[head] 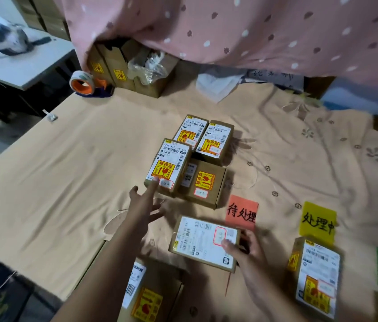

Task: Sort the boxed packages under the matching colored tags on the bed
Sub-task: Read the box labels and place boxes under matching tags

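Single wide-angle view from head height, looking forward and steeply down over the bed (pixel 67 173). Close in: both forearms entering from the bottom edge, left hand (pixel 145 203) and right hand (pixel 244 248) in the lower middle. Boxes (pixel 190 159) near centre, red tag (pixel 241 212) and yellow tag (pixel 318 220) right of them. Pink spotted cloth (pixel 229 29) across the top. Edges curved and slightly blurred.

Box cluster (pixel 192 156) behind tags (pixel 241 212)
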`<state>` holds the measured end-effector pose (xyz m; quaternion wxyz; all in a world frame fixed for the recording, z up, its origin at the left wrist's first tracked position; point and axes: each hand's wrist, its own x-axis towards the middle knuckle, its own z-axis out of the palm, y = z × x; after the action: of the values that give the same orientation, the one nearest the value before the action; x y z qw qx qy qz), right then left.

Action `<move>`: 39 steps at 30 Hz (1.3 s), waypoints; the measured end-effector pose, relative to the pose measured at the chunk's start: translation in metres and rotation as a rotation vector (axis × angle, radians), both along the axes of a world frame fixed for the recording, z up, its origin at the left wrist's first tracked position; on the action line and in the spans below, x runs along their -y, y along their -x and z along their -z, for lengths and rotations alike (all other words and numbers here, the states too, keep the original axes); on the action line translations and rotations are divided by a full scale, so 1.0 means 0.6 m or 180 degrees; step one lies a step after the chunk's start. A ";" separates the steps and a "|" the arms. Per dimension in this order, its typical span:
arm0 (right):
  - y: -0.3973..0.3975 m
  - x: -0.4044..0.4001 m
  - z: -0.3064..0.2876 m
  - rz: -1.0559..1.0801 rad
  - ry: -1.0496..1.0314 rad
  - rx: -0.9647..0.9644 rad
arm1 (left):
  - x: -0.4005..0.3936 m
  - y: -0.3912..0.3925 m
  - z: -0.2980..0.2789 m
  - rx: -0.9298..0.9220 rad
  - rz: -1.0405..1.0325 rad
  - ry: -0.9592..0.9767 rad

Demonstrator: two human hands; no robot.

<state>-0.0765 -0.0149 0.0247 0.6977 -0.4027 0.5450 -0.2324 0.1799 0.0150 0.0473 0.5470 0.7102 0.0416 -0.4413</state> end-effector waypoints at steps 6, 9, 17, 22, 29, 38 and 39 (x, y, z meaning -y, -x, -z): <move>0.020 -0.003 -0.008 0.0165 0.0075 -0.0054 | 0.017 -0.009 0.040 -0.0368 -0.0050 0.0189; 0.028 -0.006 -0.010 0.0202 0.0057 -0.0063 | 0.018 -0.005 0.045 -0.0269 -0.0057 0.0254; 0.047 -0.009 -0.033 0.0325 0.0158 -0.0033 | 0.010 0.010 0.021 -0.0119 -0.0093 0.0566; 0.068 -0.001 -0.054 0.0526 0.0209 0.0119 | -0.020 0.037 -0.009 -0.0184 -0.0111 0.0956; 0.110 0.005 -0.115 0.1005 0.0378 0.0732 | -0.054 0.129 -0.054 -0.0170 -0.0230 0.1374; 0.160 -0.016 -0.199 0.1127 0.0913 0.0954 | -0.052 0.295 -0.127 0.0071 0.0449 0.1838; 0.167 -0.018 -0.206 0.1093 0.0988 0.0965 | -0.049 0.313 -0.139 0.0093 0.0499 0.1907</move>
<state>-0.1769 -0.0039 0.1483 0.6517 -0.3672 0.4524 -0.4856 -0.0082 0.0443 0.1306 0.6968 0.5246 -0.1530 -0.4645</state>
